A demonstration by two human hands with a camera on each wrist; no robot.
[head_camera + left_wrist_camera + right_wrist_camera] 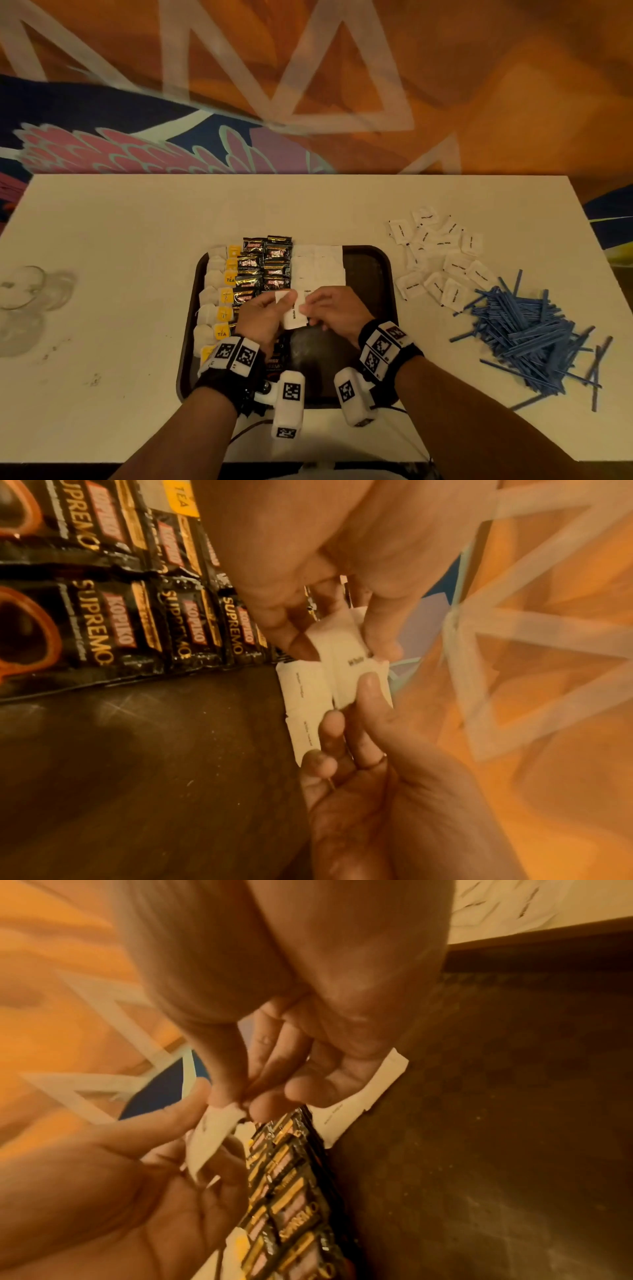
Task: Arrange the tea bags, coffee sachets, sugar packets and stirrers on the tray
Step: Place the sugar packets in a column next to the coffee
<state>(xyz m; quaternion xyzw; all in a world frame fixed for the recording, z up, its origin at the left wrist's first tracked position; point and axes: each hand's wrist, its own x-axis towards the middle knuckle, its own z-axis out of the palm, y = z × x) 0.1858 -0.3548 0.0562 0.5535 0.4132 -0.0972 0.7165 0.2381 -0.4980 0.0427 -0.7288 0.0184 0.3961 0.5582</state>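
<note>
Held sugar packet (294, 313): white, above the centre of the dark tray (385, 274), just below mid-frame in the head view. Left hand (262, 317) grasps it, thumb on top, fingers curled underneath. Right hand (330, 308) pinches the same packet at its right edge with thumb and fingertips. Left wrist view shows more than one white packet between the two hands; exact count cannot be told.

On the tray, left to right: a column of tea bags (219, 298) with yellow tags along the left rim; two columns of black coffee sachets (263, 270) beside them; a block of placed sugar packets (318, 269) touching the sachets, in the tray's upper middle. Right portion and lower middle of the tray floor are bare.

White bench (120, 240): loose sugar packets (442, 257) scattered to the right of the tray, upper right of frame. Pile of blue stirrers (527, 329) below and right of them, well apart from the tray. Clear glass object (30, 291) at the far left edge; shape unclear.
</note>
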